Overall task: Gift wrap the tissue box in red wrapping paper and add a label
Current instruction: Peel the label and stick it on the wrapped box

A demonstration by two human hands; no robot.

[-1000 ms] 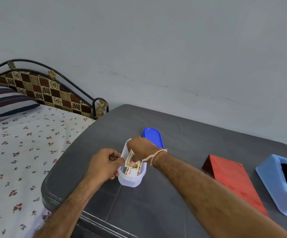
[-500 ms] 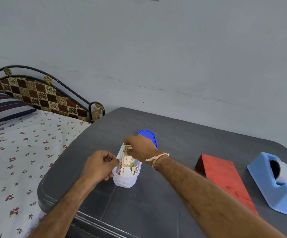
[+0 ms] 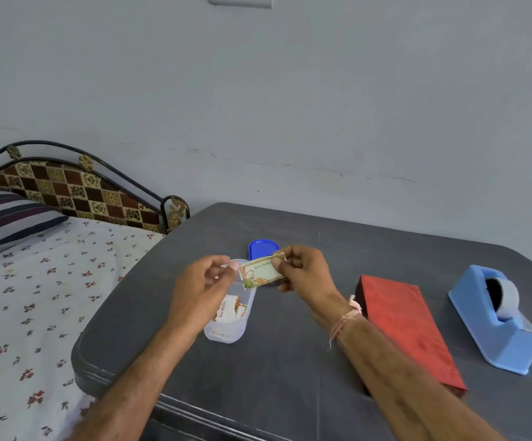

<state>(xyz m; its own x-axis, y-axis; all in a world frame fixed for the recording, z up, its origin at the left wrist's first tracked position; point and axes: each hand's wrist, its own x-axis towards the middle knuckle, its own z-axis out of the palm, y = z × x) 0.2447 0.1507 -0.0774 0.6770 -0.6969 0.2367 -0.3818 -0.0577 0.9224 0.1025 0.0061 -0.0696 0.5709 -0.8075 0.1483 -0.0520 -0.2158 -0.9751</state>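
Off the table's left edge, only a bed (image 3: 35, 297) under a flowered sheet. Near the front-left corner of the table (image 3: 274, 377), hovering with the left hand (image 3: 205, 281) over a clear tub (image 3: 226, 327). Fingers loosely curled, forefinger tip just beside the left end of the label (image 3: 261, 271); cannot tell whether touching it or pinching anything. Down in the tub, more printed cards (image 3: 229, 308). Just behind the tub, toward the far edge, a blue lid (image 3: 262, 248) lying flat.

Above the tub's far end, pinching that one label by its right end with thumb and fingers of the right hand (image 3: 302, 272) — long axis running left to right, tipped a little down at the left, printed face toward the camera.

Right of that hand and apart from it, the red wrapped box (image 3: 407, 326) lying flat, no label on its visible top, long axis running from mid-table to the front edge. Nearer the right hand than the left — so probably a matter of carrying the label rightward and down onto the red top. Farthest right, by the right edge, a blue tape dispenser (image 3: 497, 319), handy for fixing.
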